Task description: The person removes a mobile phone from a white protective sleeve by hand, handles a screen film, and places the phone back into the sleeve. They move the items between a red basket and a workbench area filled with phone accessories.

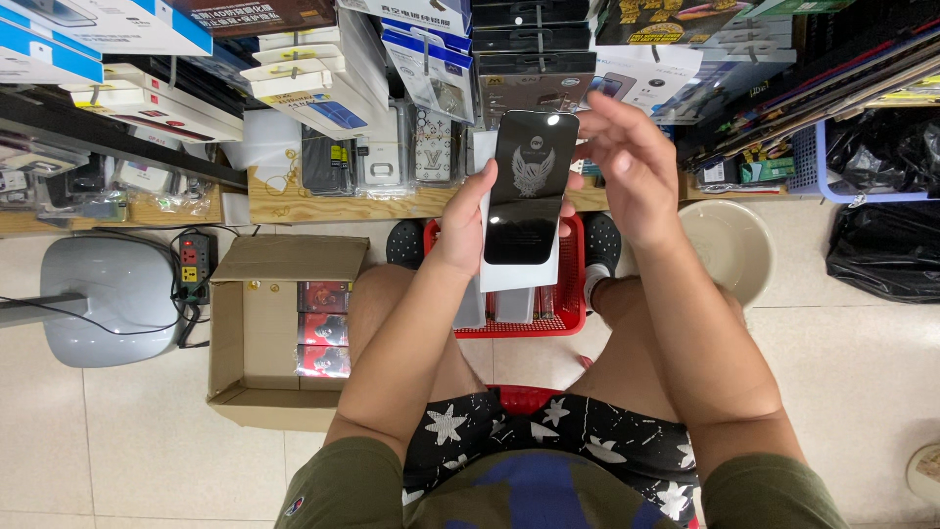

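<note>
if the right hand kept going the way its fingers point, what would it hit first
Most likely the black phone-shaped panel held up by the left hand. The right hand has its fingers angled up and left toward the panel's top right corner. Depth is unclear, so they may already touch it.

My left hand (pixel 462 227) is raised with its thumb up and fingers curled in a grip, my right hand (pixel 632 167) hovers beside it, fingers loosely spread.
</note>
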